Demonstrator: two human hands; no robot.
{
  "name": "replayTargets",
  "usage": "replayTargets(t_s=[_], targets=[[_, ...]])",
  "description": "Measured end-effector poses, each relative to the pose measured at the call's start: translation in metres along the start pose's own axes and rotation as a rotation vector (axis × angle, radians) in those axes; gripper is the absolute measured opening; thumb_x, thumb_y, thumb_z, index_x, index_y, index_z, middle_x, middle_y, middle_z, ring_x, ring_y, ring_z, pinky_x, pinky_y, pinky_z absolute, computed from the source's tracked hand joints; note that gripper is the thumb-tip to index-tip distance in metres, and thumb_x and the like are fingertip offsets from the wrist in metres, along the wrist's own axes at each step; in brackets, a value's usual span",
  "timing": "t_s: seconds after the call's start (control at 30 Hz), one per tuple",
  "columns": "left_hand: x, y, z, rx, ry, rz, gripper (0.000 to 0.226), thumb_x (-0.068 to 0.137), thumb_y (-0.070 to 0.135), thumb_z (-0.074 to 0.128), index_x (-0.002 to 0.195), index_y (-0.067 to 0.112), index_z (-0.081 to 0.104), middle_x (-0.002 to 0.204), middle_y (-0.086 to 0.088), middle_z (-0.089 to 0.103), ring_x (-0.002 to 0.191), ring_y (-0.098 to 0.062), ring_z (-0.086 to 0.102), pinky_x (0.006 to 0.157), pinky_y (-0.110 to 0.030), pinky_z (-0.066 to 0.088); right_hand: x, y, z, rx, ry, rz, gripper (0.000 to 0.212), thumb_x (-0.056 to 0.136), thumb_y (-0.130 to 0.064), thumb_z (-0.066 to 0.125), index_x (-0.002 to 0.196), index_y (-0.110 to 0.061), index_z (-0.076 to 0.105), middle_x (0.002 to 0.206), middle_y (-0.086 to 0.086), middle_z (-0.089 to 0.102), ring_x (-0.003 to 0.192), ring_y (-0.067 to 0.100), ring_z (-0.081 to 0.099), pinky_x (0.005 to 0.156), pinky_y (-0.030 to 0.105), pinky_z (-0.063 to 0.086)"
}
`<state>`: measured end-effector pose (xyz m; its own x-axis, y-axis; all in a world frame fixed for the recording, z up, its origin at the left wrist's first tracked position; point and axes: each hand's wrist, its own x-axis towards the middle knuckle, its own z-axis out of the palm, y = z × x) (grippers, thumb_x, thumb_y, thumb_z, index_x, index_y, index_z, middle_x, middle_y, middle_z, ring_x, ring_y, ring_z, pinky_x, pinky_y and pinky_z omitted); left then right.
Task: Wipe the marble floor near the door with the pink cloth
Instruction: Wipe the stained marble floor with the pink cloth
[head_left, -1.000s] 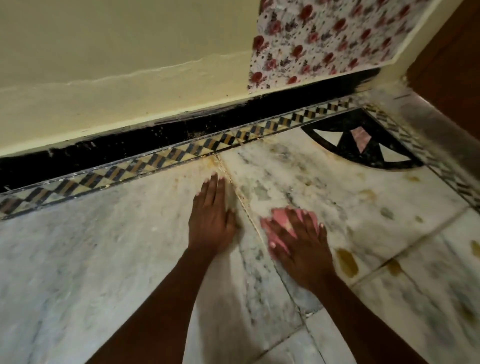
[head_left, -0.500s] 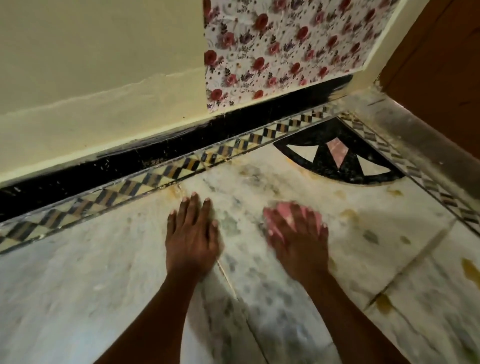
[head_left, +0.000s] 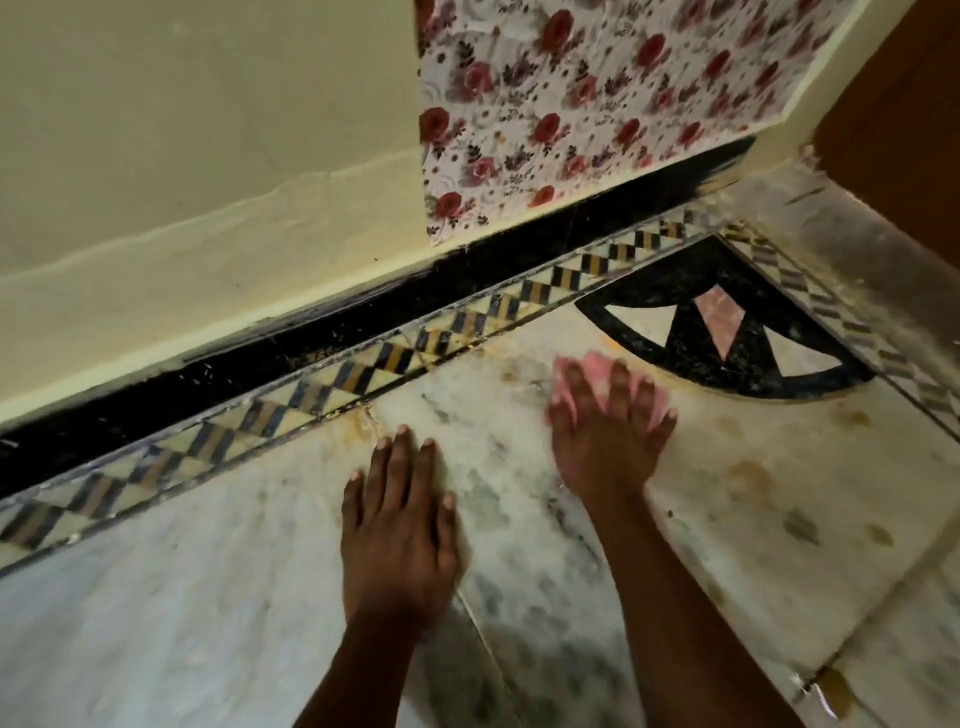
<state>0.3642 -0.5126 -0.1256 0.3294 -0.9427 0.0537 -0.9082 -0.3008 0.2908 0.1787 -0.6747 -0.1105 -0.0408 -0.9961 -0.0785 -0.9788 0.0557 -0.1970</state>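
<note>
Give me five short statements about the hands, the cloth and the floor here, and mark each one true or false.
1. The pink cloth lies under the right hand. True.
2. The left hand holds a second cloth. False: it rests flat and bare on the marble floor.
3. The cloth sits on top of the black fan-shaped inlay. False: it is on white marble just short of the inlay.
4. A patterned border strip runs along the wall ahead of both hands. True.
5. The marble near the hands is spotless. False: yellowish and dark stains show on it.
</note>
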Motion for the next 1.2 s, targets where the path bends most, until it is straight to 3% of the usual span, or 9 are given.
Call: replayTargets(t_s=[0.1, 0.27, 0.4, 0.53, 0.73, 0.83, 0.93, 1.1, 1.2], targets=[[0.000, 0.002, 0.002, -0.001, -0.004, -0.006, 0.066, 0.109, 0.050, 0.023, 0.171, 0.028, 0.019, 0.181, 0.003, 0.007, 0.168, -0.017, 0.004, 0.135, -0.048, 0.012, 0.048, -0.069, 0.005, 0.023, -0.114, -0.054, 0.063, 0.106, -0.068, 0.019, 0.165, -0.057, 0.000, 0.180, 0.003, -0.014, 0.164, 0.041, -0.016, 0.129, 0.066, -0.008], [0.000, 0.004, -0.005, -0.004, -0.006, -0.026, 0.066, 0.108, 0.047, 0.027, 0.168, 0.021, 0.033, 0.180, -0.001, 0.018, 0.167, -0.021, 0.016, 0.132, -0.049, 0.018, -0.011, -0.055, 0.010, -0.121, -0.109, -0.790, 0.058, 0.107, -0.069, 0.026, 0.163, -0.062, 0.010, 0.181, -0.006, 0.001, 0.167, 0.034, -0.006, 0.128, 0.069, 0.007], [0.000, 0.002, -0.002, -0.010, -0.008, -0.017, 0.066, 0.108, 0.046, 0.029, 0.170, 0.022, 0.027, 0.181, -0.001, 0.014, 0.168, -0.021, 0.012, 0.132, -0.051, 0.020, 0.023, -0.008, -0.004, -0.113, -0.119, -0.368, 0.061, 0.102, -0.076, 0.019, 0.161, -0.065, 0.006, 0.181, -0.003, 0.001, 0.166, 0.039, -0.001, 0.125, 0.073, 0.003], [-0.001, 0.003, 0.001, -0.009, -0.001, -0.015, 0.067, 0.108, 0.047, 0.032, 0.170, 0.024, 0.025, 0.181, 0.001, 0.012, 0.168, -0.019, 0.009, 0.132, -0.050, 0.019, 0.086, -0.090, 0.007, 0.004, -0.115, -0.015, 0.068, 0.105, -0.070, 0.017, 0.165, -0.053, -0.009, 0.178, 0.008, -0.019, 0.162, 0.045, -0.018, 0.128, 0.071, -0.002], [-0.001, 0.004, -0.003, -0.006, 0.020, -0.027, 0.065, 0.106, 0.044, 0.036, 0.166, 0.020, 0.038, 0.179, -0.002, 0.021, 0.167, -0.022, 0.018, 0.130, -0.051, 0.023, 0.028, -0.074, 0.006, -0.166, -0.162, -1.026, 0.060, 0.109, -0.065, 0.017, 0.167, -0.054, 0.008, 0.181, -0.005, -0.003, 0.167, 0.034, -0.002, 0.130, 0.067, 0.006], [0.002, 0.004, -0.004, -0.015, 0.013, -0.016, 0.066, 0.107, 0.044, 0.037, 0.169, 0.023, 0.031, 0.180, 0.000, 0.016, 0.167, -0.020, 0.013, 0.131, -0.050, 0.021, 0.059, -0.036, 0.000, -0.139, -0.071, -0.595, 0.059, 0.108, -0.064, 0.026, 0.166, -0.053, 0.016, 0.180, -0.007, 0.011, 0.163, 0.035, 0.018, 0.124, 0.068, 0.025], [0.001, 0.004, -0.001, 0.005, -0.001, -0.023, 0.067, 0.107, 0.045, 0.036, 0.170, 0.025, 0.026, 0.181, 0.001, 0.012, 0.168, -0.019, 0.010, 0.132, -0.048, 0.017, 0.086, -0.077, 0.005, 0.001, -0.095, -0.064, 0.067, 0.109, -0.063, 0.021, 0.168, -0.046, -0.005, 0.180, 0.002, -0.013, 0.165, 0.039, -0.011, 0.129, 0.070, 0.001], [0.002, 0.003, -0.002, -0.002, -0.007, -0.020, 0.066, 0.107, 0.046, 0.033, 0.169, 0.023, 0.031, 0.180, 0.001, 0.016, 0.168, -0.020, 0.013, 0.132, -0.051, 0.021, 0.023, -0.110, 0.016, -0.093, -0.224, -0.920, 0.066, 0.108, -0.062, 0.021, 0.169, -0.047, 0.000, 0.180, -0.005, -0.015, 0.163, 0.034, -0.019, 0.128, 0.069, 0.004], [0.002, 0.004, -0.003, -0.013, -0.007, -0.019, 0.066, 0.107, 0.045, 0.033, 0.169, 0.022, 0.031, 0.180, 0.000, 0.015, 0.168, -0.020, 0.012, 0.132, -0.052, 0.021, 0.030, -0.049, 0.005, -0.139, -0.166, -0.977, 0.060, 0.109, -0.067, 0.012, 0.167, -0.052, 0.017, 0.181, -0.010, 0.008, 0.167, 0.031, 0.008, 0.127, 0.072, 0.014]])
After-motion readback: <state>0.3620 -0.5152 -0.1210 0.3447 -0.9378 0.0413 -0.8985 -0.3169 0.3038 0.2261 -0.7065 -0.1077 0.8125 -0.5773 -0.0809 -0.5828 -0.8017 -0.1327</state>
